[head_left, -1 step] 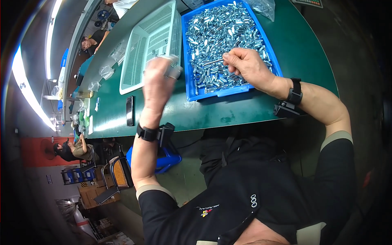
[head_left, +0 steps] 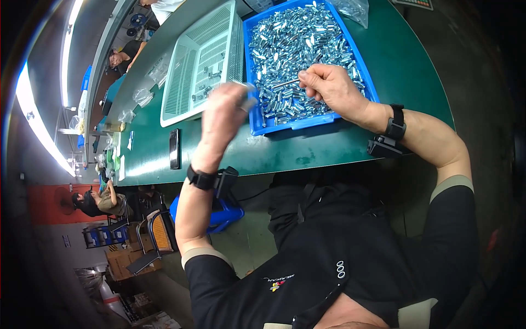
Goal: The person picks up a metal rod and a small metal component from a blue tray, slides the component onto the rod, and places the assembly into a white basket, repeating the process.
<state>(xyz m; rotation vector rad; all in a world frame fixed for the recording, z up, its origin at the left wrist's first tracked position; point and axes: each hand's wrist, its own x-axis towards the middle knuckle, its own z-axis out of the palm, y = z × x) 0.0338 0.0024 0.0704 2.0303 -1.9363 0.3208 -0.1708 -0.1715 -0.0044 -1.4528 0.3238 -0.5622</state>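
My right hand [head_left: 334,90] is closed over the near right part of a blue tray [head_left: 296,125]. It pinches a thin metal rod [head_left: 286,84] that points left above the tray. The tray is heaped with small shiny metal cylinders [head_left: 298,41]. My left hand [head_left: 222,118] is smeared by motion between the tray and a pale green slotted basket [head_left: 178,71]. Its fingers are too blurred to show whether they hold anything. Inside the basket lie several metal pieces [head_left: 204,93], partly hidden by that hand.
Tray and basket stand side by side on a green table [head_left: 307,151]. A dark phone [head_left: 175,149] lies left of my left wrist. Clear plastic bags [head_left: 143,97] are on the table's far left, another [head_left: 353,11] beyond the tray. A blue stool [head_left: 222,214] stands below the edge. Other people sit further off.
My left hand has swung right and a little nearer, from over the basket's edge toward the tray. More metal pieces in the basket now show. The right hand and its rod stay put.
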